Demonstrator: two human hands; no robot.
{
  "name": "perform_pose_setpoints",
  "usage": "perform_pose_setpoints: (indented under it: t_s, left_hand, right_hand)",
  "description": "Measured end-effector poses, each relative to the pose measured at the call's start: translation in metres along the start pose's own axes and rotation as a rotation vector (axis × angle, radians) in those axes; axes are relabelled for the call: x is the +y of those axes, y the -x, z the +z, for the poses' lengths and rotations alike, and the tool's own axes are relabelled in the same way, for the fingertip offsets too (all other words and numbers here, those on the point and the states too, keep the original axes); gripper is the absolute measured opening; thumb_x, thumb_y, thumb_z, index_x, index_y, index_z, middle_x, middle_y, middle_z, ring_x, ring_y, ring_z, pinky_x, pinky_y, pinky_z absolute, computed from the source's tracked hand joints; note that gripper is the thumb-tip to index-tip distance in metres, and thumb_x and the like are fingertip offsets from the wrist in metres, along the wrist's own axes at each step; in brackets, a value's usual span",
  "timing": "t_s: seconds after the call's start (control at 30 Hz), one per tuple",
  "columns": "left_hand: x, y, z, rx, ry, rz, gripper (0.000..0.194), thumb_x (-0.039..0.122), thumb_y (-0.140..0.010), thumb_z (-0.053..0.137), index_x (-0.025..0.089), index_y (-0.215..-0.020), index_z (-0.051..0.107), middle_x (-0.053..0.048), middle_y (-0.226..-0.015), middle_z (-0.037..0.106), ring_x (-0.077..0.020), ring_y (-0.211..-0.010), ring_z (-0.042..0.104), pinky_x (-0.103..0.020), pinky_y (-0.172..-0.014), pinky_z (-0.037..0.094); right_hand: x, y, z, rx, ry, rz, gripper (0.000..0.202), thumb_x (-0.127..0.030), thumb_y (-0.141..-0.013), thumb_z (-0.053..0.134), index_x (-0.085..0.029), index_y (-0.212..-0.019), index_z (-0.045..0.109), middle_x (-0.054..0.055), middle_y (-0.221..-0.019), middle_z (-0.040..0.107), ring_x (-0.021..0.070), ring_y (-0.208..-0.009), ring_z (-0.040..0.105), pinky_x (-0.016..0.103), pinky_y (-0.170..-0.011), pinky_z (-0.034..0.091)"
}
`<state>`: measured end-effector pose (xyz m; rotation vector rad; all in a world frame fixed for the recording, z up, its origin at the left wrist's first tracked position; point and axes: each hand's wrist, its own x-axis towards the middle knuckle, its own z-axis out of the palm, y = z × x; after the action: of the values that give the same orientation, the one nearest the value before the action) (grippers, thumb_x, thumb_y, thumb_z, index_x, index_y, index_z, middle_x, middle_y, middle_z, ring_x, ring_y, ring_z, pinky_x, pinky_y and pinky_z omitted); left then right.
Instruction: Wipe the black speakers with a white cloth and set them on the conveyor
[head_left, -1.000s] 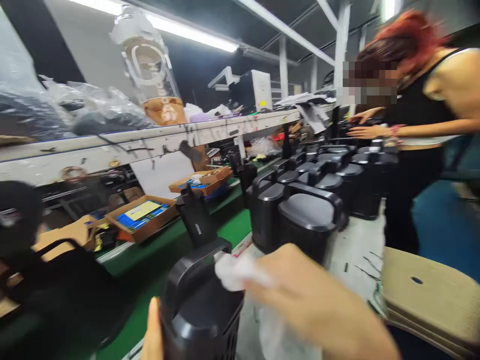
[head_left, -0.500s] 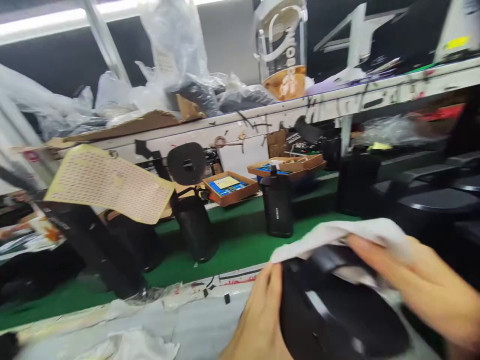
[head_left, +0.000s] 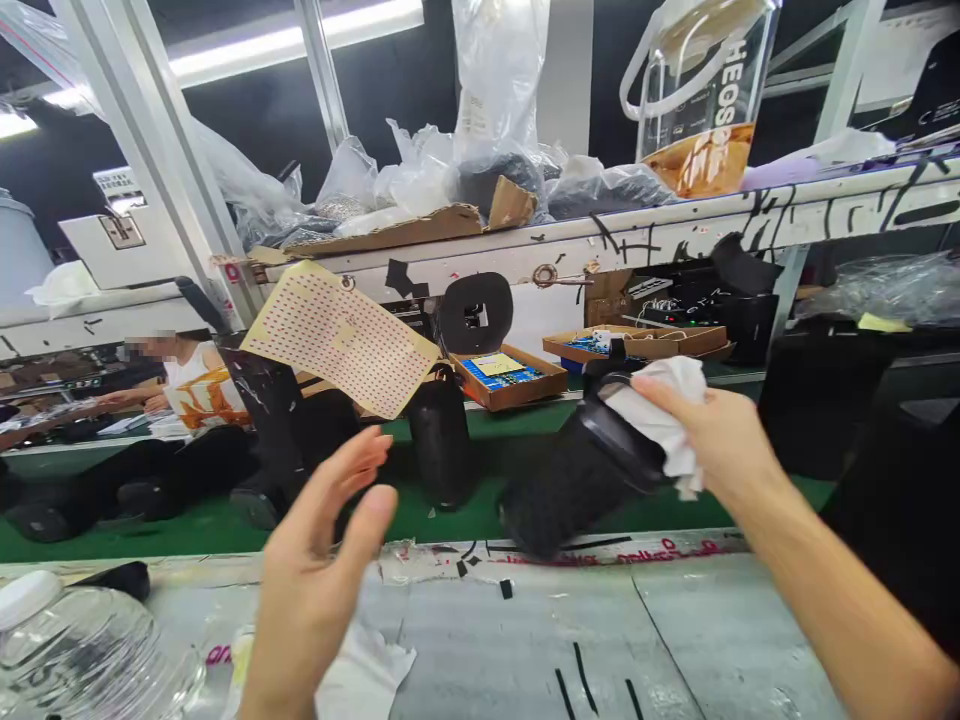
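R hand (head_left: 724,435) gripping black unit (head_left: 577,475) at handle end w/ white cloth (head_left: 679,385); unit leaning, top twd R, lower end over green belt (head_left: 480,525), contact unclear. L hand (head_left: 311,565) hovering open, fingers bent, thumb apart, above near desk (head_left: 465,660). Upright black unit (head_left: 439,450) standing on belt, btwn L hand & held unit. Open cardboard box (head_left: 525,392) sitting on far side, approx. behind.

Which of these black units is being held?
The tilted black unit, gripped by its handle in the right hand with white cloth; the upright unit left of it stands on the green surface.
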<state>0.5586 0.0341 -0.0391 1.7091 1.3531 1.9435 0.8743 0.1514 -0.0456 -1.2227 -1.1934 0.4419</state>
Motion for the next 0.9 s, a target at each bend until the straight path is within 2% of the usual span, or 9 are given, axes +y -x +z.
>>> perform_pose_setpoints:
  t_s: [0.07, 0.13, 0.23, 0.3, 0.43, 0.53, 0.63, 0.77, 0.9]
  left_hand:
    - [0.006, 0.000, -0.015, 0.271, 0.061, -0.002, 0.030, 0.044, -0.085, 0.071, 0.031, -0.111, 0.072, 0.003, -0.105, 0.074, -0.0140, -0.098, 0.068, -0.018, -0.088, 0.052]
    - [0.010, 0.002, -0.022, 0.402, 0.105, 0.000, 0.026, 0.041, -0.085, 0.070, 0.028, -0.107, 0.073, 0.003, -0.100, 0.075, -0.0154, -0.095, 0.069, -0.021, -0.089, 0.054]
    - [0.009, 0.003, -0.025, 0.377, 0.113, -0.031, 0.026, 0.042, -0.084, 0.072, 0.028, -0.106, 0.074, 0.004, -0.100, 0.075, -0.0154, -0.095, 0.069, -0.020, -0.086, 0.055]
    - [0.006, 0.002, -0.025, 0.369, 0.116, -0.059, 0.027, 0.043, -0.081, 0.075, 0.027, -0.102, 0.075, 0.004, -0.097, 0.075, -0.0131, -0.092, 0.070, -0.015, -0.082, 0.054]
    - [-0.001, -0.005, -0.022, 0.396, 0.123, -0.063, 0.027, 0.044, -0.077, 0.077, 0.025, -0.095, 0.077, 0.003, -0.090, 0.076, -0.0119, -0.086, 0.070, -0.014, -0.079, 0.053]
    - [-0.006, -0.012, -0.023, 0.462, 0.163, -0.031, 0.016, 0.036, -0.080, 0.075, 0.023, -0.090, 0.077, 0.002, -0.089, 0.075, -0.0127, -0.082, 0.069, -0.019, -0.080, 0.054]
    - [-0.010, -0.019, -0.032, 0.660, 0.322, -0.013, 0.004, 0.023, -0.077, 0.073, 0.020, -0.078, 0.074, 0.002, -0.079, 0.073, -0.0122, -0.072, 0.067, -0.022, -0.075, 0.055]
    - [-0.011, -0.024, -0.050, 0.817, 0.472, -0.096, 0.004, 0.019, -0.076, 0.067, 0.018, -0.072, 0.070, 0.001, -0.076, 0.068, -0.0114, -0.071, 0.064, -0.021, -0.068, 0.054]
    - [-0.011, -0.026, -0.057, 0.851, 0.549, -0.150, 0.012, 0.018, -0.081, 0.061, 0.018, -0.072, 0.068, 0.002, -0.075, 0.065, -0.0090, -0.070, 0.061, -0.019, -0.067, 0.052]
  right_hand:
    - [0.019, -0.002, 0.040, -0.031, 0.068, -0.051, 0.045, -0.058, -0.085, 0.063, -0.014, -0.087, 0.068, 0.012, -0.084, 0.069, 0.0241, -0.071, 0.066, 0.032, -0.056, 0.051]
    - [0.044, 0.004, 0.080, -0.175, 0.154, -0.111, 0.034, -0.048, -0.089, 0.066, -0.015, -0.089, 0.066, 0.009, -0.091, 0.068, 0.0225, -0.087, 0.064, 0.036, -0.077, 0.053]
    - [0.079, 0.019, 0.125, -0.524, 0.261, -0.145, 0.026, -0.038, -0.092, 0.068, -0.015, -0.080, 0.063, 0.003, -0.085, 0.065, 0.0178, -0.084, 0.063, 0.037, -0.084, 0.052]
    - [0.096, 0.029, 0.142, -0.696, 0.300, -0.131, 0.022, -0.034, -0.094, 0.067, -0.014, -0.085, 0.064, 0.002, -0.087, 0.065, 0.0172, -0.083, 0.064, 0.038, -0.083, 0.053]
    - [0.105, 0.035, 0.152, -0.821, 0.320, -0.013, 0.018, -0.031, -0.095, 0.066, -0.013, -0.097, 0.065, 0.004, -0.098, 0.065, 0.0185, -0.088, 0.064, 0.038, -0.081, 0.055]
    - [0.090, 0.024, 0.159, -0.756, 0.262, 0.120, 0.019, -0.031, -0.096, 0.064, -0.014, -0.104, 0.064, 0.005, -0.104, 0.064, 0.0191, -0.090, 0.063, 0.037, -0.081, 0.055]
    - [0.061, 0.008, 0.178, -0.616, 0.107, 0.228, 0.022, -0.033, -0.097, 0.062, -0.015, -0.110, 0.063, 0.007, -0.110, 0.062, 0.0201, -0.093, 0.063, 0.037, -0.081, 0.056]
    - [0.005, -0.013, 0.223, -0.485, -0.228, 0.336, 0.028, -0.035, -0.099, 0.060, -0.014, -0.117, 0.060, 0.007, -0.110, 0.062, 0.0187, -0.088, 0.064, 0.035, -0.075, 0.057]
    - [-0.052, -0.026, 0.270, -0.466, -0.535, 0.418, 0.027, -0.034, -0.099, 0.060, -0.015, -0.117, 0.059, 0.007, -0.109, 0.062, 0.0172, -0.085, 0.064, 0.032, -0.072, 0.057]
